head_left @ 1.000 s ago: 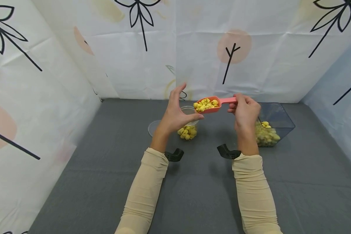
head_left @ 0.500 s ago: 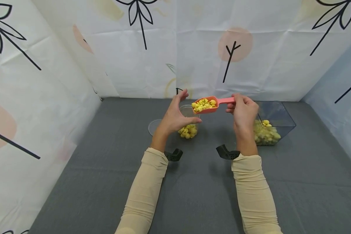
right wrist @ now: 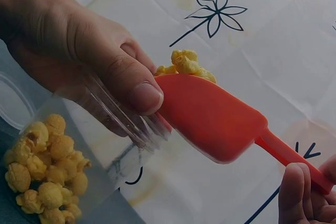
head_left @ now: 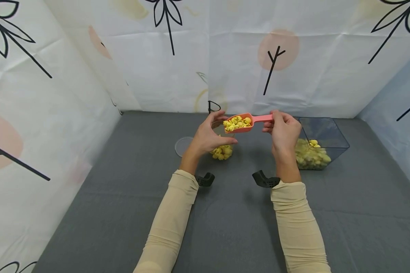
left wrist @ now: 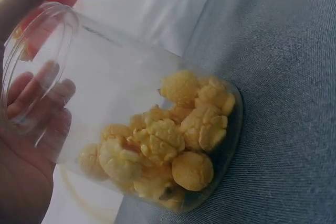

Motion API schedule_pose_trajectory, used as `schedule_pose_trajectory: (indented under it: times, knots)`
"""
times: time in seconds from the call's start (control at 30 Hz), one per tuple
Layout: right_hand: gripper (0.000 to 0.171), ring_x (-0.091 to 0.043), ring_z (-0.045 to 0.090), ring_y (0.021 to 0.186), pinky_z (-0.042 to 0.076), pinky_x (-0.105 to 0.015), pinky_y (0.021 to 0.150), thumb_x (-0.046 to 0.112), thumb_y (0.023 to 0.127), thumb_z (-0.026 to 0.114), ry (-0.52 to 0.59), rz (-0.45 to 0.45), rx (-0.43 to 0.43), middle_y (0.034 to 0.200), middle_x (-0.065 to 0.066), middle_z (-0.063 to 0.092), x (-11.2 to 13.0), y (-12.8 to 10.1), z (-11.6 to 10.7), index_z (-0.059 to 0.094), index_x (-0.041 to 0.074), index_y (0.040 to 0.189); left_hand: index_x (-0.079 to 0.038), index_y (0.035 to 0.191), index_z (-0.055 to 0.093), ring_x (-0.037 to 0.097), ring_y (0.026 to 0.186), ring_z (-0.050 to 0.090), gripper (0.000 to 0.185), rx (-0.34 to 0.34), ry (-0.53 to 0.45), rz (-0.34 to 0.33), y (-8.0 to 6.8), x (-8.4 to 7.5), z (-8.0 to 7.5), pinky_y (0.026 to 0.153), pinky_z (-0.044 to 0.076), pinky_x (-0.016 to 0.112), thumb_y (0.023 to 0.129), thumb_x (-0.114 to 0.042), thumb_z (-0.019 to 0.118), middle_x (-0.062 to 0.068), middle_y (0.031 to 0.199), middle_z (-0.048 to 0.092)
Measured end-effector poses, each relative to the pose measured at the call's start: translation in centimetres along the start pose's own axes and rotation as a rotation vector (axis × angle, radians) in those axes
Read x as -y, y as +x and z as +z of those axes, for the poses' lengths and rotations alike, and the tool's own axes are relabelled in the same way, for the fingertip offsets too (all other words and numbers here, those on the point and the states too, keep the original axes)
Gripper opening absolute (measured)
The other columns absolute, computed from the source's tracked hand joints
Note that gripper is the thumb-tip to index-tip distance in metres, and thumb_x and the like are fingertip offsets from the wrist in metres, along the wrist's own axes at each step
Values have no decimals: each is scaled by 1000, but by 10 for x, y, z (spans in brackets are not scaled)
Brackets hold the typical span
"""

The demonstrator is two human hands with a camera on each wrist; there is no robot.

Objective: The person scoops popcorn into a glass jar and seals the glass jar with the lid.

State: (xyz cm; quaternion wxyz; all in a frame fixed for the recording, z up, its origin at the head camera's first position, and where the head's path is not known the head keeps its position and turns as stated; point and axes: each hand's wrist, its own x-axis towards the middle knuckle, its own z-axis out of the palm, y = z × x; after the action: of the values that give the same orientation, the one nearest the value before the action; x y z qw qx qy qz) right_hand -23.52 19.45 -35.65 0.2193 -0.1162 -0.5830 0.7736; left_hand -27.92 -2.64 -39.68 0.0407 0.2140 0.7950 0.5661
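Note:
My right hand (head_left: pixel 284 131) pinches the handle of a coral-red scoop (right wrist: pixel 215 119), raised with yellow popcorn (head_left: pixel 238 123) in its bowl. The scoop's front end lies close to the mouth of a clear round jar (left wrist: pixel 113 56). Several popcorn pieces (left wrist: pixel 157 142) fill the lower part of this jar, which stands on the table. My left hand (head_left: pixel 206 137) curls around the jar near its rim, thumb on the near side and fingers on the far side, seen through the clear wall in the left wrist view.
A clear round lid (head_left: pixel 180 148) lies on the grey tablecloth (head_left: pixel 232 227) left of the jar. At the right, beyond my right hand, stands a clear rectangular bin (head_left: pixel 331 132) partly filled with popcorn. A white patterned cloth (head_left: pixel 239 79) closes off the back.
My left fingers have lowered and closed in around the jar's top. The loaded scoop has shifted slightly left toward the left hand, still held level by the right hand.

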Motion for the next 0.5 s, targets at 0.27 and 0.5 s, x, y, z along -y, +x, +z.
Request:
schedule_pose_trajectory:
  times: [0.27, 0.5]
  knots:
    - [17, -8, 62, 53, 56, -18, 57, 19, 101, 63, -15, -8, 7, 69, -1, 66, 1, 0, 0, 72, 5, 101, -25, 156, 36, 14, 143, 47, 99, -9, 7, 24, -1, 3, 0, 103, 51, 43, 75, -32, 93, -7, 145, 56]
    - [16, -9, 63, 53, 57, -20, 57, 19, 100, 65, -23, -29, 22, 69, -2, 67, 3, -2, 1, 72, 5, 98, -22, 157, 35, 16, 144, 47, 102, -13, 12, 39, -1, 4, 1, 106, 49, 47, 74, -28, 94, -4, 146, 55]
